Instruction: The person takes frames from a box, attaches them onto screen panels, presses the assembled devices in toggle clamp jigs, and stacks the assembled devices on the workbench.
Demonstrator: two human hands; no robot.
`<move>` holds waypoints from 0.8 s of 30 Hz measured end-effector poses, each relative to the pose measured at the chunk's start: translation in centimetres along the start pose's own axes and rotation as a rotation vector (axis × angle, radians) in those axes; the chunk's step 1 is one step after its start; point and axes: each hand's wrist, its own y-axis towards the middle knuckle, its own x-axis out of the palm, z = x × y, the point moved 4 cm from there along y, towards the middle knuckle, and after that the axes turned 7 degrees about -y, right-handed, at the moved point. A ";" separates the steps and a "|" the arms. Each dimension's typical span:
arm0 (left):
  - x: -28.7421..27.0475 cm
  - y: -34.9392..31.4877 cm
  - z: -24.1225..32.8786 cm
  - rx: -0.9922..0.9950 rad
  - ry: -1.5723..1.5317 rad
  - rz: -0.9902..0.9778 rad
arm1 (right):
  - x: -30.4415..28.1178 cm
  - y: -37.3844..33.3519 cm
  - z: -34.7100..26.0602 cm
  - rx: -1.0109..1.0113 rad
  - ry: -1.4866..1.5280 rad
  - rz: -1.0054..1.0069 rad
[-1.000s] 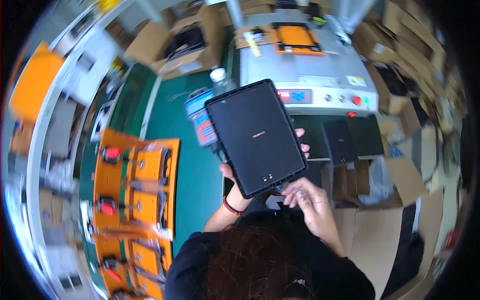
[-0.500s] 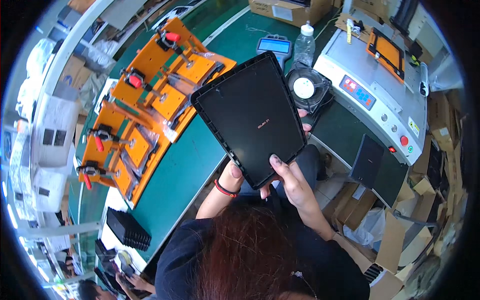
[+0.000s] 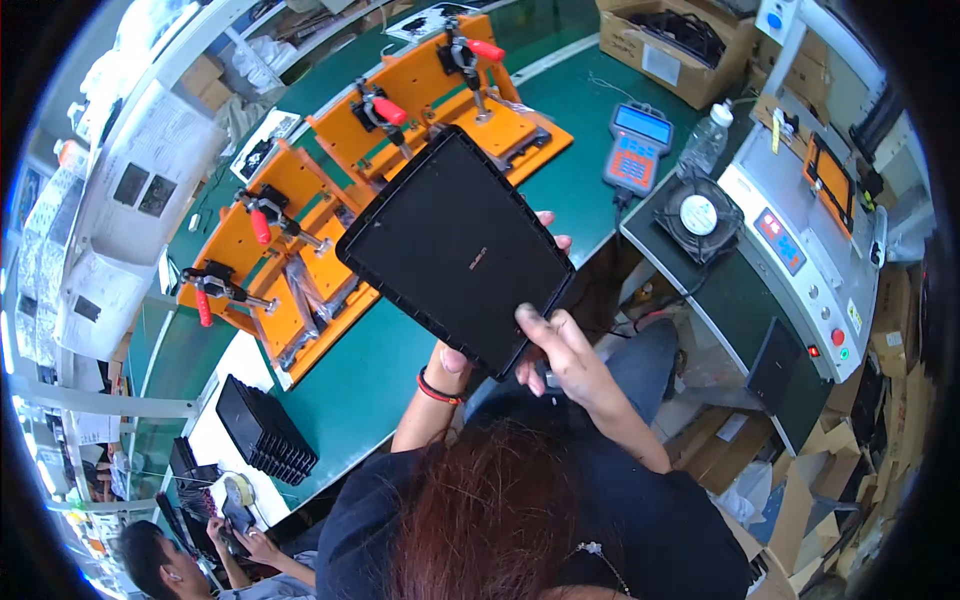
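Two hands hold a black panel above a green bench in a crowded workshop, as I watch through the head camera. Orange clamp fixtures with red-handled toggles spread across the bench in the upper left of the frame, and a stack of black trays sits at its near edge, lower left. An orange and blue handheld meter and a clear plastic bottle lie toward the upper right, beside a small black fan and a grey machine with red and green buttons. Cardboard boxes crowd the right edge, and another person sits at lower left.

The panel hangs tilted in the centre of the frame, clear of the bench. My left hand, with a red band at the wrist, is mostly hidden beneath the panel's lower edge, its thumb pressed to the rim; fingertips show past the panel's right edge. My right hand grips the lower right corner, fingers closed on the rim.

Compared with half a second ago, the panel sits lower and more turned in the frame, and the fixtures have slid toward the upper left as the view swung.
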 end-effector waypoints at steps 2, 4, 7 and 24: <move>-0.9 -1.2 1.4 0.097 0.000 0.076 | 1.3 1.1 1.6 -0.129 0.126 -0.018; -1.8 -2.1 2.2 0.163 -0.012 0.142 | 1.8 1.6 2.6 -0.201 0.102 0.001; -3.4 -3.9 3.5 0.196 -0.046 0.246 | 3.1 2.3 3.5 -0.203 0.078 -0.010; -14.2 -13.5 15.3 0.979 1.410 0.875 | 3.0 6.0 10.5 -0.040 0.058 0.122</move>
